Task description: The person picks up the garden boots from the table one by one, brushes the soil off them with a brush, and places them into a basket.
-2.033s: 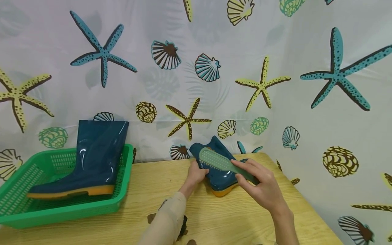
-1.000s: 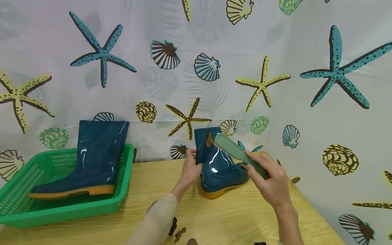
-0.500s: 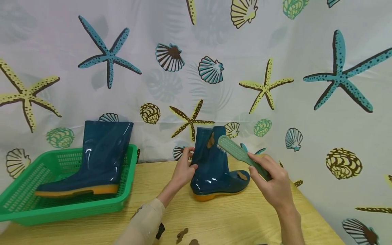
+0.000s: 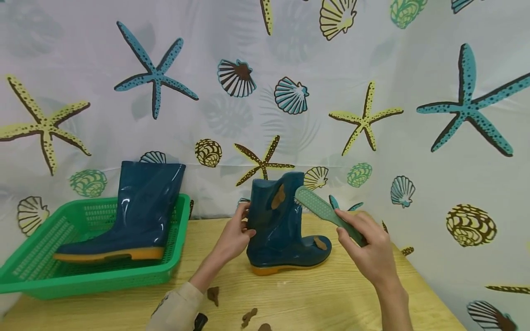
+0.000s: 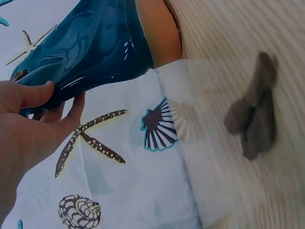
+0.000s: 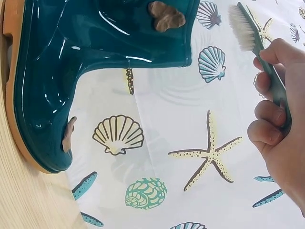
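On the wooden table (image 4: 314, 294), the glossy teal rubber boot (image 4: 281, 234) stands upright between my hands. My left hand (image 4: 236, 234), at the boot's 9 o'clock, grips the back of its shaft, fingers curled round it. My right hand (image 4: 366, 248), at its 3 o'clock, is closed around the green scrubbing brush (image 4: 320, 209), whose head sits just beside the shaft's top. The right wrist view shows the brush's pale bristles and 2 brown mud smears (image 6: 166, 15); the head view hides the bristles.
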### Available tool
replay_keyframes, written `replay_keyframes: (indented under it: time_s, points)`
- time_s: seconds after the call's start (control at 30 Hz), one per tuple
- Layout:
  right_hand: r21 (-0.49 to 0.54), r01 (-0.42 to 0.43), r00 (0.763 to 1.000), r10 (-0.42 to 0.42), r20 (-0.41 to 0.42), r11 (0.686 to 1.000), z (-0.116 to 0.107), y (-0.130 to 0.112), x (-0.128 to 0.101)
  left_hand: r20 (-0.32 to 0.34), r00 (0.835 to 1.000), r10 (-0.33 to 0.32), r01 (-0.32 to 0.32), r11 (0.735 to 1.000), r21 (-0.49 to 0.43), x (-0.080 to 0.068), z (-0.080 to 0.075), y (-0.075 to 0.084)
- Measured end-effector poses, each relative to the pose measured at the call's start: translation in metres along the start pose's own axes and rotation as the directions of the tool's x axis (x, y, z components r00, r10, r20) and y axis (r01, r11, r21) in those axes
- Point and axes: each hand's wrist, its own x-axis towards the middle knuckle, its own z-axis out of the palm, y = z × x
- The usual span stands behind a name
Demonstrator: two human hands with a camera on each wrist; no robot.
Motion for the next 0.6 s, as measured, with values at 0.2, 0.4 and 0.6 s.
replay_keyframes:
  time_s: [0.2, 0.4, 0.6]
  points:
    - [-0.013, 0.034, 0.999, -0.034, 0.01, 0.999, 0.005, 0.0, 0.0, 0.011, 1.0, 0.003, -0.003, 0.999, 0.046, -0.017, -0.015, 0.004]
    - [0.005, 0.051, 0.998, -0.051, 0.033, 0.999, 0.011, -0.002, -0.001, 0.025, 0.999, 0.029, -0.033, 0.991, 0.133, -0.034, -0.026, 0.009]
    - [0.047, 0.127, 0.991, -0.129, 0.031, 0.991, 0.017, -0.001, -0.002, 0.076, 0.996, 0.049, -0.062, 0.981, 0.186, -0.052, -0.038, 0.016]
